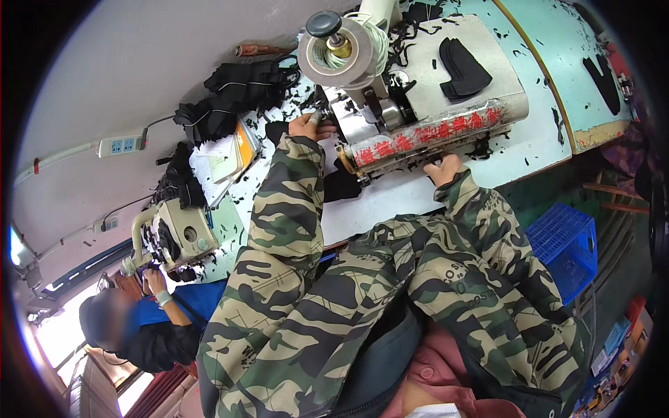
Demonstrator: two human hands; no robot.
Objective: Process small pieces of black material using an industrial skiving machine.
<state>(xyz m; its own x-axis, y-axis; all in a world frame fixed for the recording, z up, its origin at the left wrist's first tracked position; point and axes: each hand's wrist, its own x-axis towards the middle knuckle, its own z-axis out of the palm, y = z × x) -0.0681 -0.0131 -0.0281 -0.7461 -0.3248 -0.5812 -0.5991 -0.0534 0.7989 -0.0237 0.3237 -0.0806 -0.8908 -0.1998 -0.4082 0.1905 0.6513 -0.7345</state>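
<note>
An overlock-style sewing machine (435, 115) with a pale bed stands in front of me. My left hand (313, 128) lies at its left end, beside the needle area, with fingers stretched out and a light wrap on one finger. Black cloth (277, 131) shows at that hand's outer side, and more black fabric (343, 185) lies on the table below the machine's left corner. At the machine's near edge my right hand (444, 169) has its fingers curled in; what they hold, if anything, is hidden. Stacked black cut pieces (463, 73) rest on the machine's top.
Heaped black garments (240, 90) and papers (223, 159) lie to the left among black scraps. A person (150, 313) works at another sewing machine (182, 233) at far left. A blue crate (566, 244) stands at right. Black strips (603, 83) lie on the adjoining table.
</note>
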